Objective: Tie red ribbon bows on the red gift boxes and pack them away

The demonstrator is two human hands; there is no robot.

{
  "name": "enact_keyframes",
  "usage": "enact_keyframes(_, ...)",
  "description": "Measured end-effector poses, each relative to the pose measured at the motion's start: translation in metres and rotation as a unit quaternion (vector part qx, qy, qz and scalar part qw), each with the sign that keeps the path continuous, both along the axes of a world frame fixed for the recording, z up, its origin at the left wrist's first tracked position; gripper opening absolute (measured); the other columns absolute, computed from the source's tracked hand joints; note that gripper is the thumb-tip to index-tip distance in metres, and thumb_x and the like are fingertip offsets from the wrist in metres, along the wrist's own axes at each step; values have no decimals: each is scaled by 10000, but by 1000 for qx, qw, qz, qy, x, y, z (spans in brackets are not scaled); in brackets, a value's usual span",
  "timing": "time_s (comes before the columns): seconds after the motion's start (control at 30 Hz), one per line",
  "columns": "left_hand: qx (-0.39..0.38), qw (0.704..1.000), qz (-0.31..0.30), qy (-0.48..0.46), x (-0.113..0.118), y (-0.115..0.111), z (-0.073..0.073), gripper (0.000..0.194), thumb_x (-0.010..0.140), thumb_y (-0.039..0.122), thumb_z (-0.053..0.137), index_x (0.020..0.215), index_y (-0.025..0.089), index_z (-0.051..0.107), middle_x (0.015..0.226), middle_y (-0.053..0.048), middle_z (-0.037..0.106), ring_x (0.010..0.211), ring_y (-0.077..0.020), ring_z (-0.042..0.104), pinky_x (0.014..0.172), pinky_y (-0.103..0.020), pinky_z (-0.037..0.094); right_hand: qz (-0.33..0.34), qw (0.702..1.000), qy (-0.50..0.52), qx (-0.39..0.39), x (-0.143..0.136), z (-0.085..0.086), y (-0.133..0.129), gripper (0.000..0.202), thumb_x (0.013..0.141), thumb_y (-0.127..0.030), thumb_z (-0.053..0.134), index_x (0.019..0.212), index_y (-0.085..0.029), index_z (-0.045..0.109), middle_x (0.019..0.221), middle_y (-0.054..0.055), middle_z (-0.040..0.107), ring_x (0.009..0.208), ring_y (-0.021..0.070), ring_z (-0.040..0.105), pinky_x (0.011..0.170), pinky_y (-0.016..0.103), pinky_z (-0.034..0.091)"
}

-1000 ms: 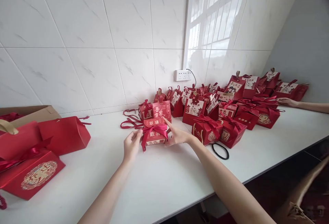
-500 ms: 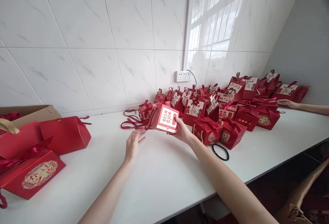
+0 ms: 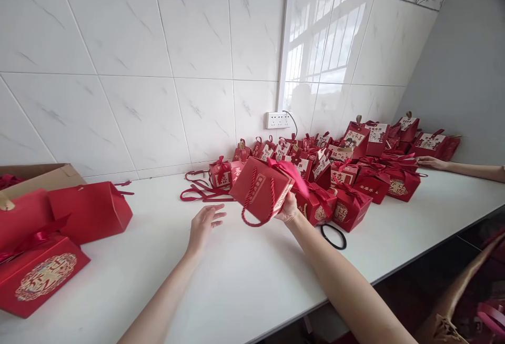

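Observation:
My right hand (image 3: 289, 208) grips a small red gift box (image 3: 254, 189) from its right side, lifted over the white counter (image 3: 232, 281). The box is tilted, with a twisted red cord handle hanging down its near face and a bright ribbon on top. Part of my right fingers is hidden behind it. To the left, my left hand (image 3: 203, 228) hovers with its fingers apart, holding nothing and not touching the box. Loose red ribbon (image 3: 197, 192) lies on the counter just beyond my left hand.
Many red gift boxes (image 3: 366, 183) crowd the right and back. A black ring (image 3: 333, 236) lies before them. Larger red boxes (image 3: 43, 273) and a cardboard carton (image 3: 59, 176) stand at left. Another person's hand (image 3: 432, 162) reaches in at far right, near the boxes. A power strip (image 3: 278, 120) is on the wall.
The gift box in my right hand has turned, so its corded face now shows instead of the white-panelled one. My left hand stays open in about the same place.

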State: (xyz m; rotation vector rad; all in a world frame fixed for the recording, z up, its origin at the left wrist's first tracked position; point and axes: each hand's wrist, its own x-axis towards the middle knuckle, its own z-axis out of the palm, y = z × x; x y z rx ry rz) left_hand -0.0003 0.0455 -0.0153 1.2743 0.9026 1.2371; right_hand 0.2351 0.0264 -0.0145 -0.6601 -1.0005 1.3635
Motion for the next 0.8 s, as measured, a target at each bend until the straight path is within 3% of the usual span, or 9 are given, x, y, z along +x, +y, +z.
enact_keyframes(0.2, -8, 1000, -3, -3, -2, 5, -5, 401, 646, 507, 647, 831, 152, 613, 1029, -119, 654, 850, -234, 645, 683, -303, 513, 63, 997, -41, 19, -6, 1, 3, 649, 409, -592, 675, 929, -223, 553, 929, 105, 655, 1004, 326, 562, 750, 490, 460)
enact_keyframes(0.43, 52, 990, 16, 133, -4, 17, -4, 490, 536, 620, 653, 756, 182, 653, 895, -76, 673, 735, -220, 641, 599, -278, 526, -39, 996, 36, 67, 2, 21, -13, 650, 512, -666, 626, 1004, -255, 520, 1113, 75, 617, 1120, 290, 508, 850, 492, 452)
enact_keyframes(0.53, 56, 983, 3, 174, -4, 26, -5, 498, 512, 667, 638, 726, 218, 660, 859, -44, 682, 760, -250, 641, 627, -320, 542, -91, 991, 20, 94, 19, 41, -27, 699, 500, -633, 687, 1059, -254, 507, 1190, 73, 583, 1117, 290, 521, 851, 463, 479)
enact_keyframes(0.67, 39, 974, -13, 224, -5, 34, -9, 518, 477, 722, 616, 720, 268, 662, 800, -4, 692, 815, -274, 635, 709, -360, 536, -130, 977, -104, 136, 42, 83, -45, 704, 586, -516, 719, 1182, -260, 448, 1185, 64, 575, 1066, 259, 564, 848, 423, 506)
enact_keyframes(0.8, 42, 967, -23, 249, -5, 36, -11, 475, 483, 721, 590, 695, 301, 651, 749, 15, 695, 808, -279, 640, 749, -394, 518, -251, 911, -277, 175, 59, 116, -65, 844, 607, -367, 747, 1327, -279, 316, 1262, 64, 491, 1082, 219, 544, 921, 379, 476)
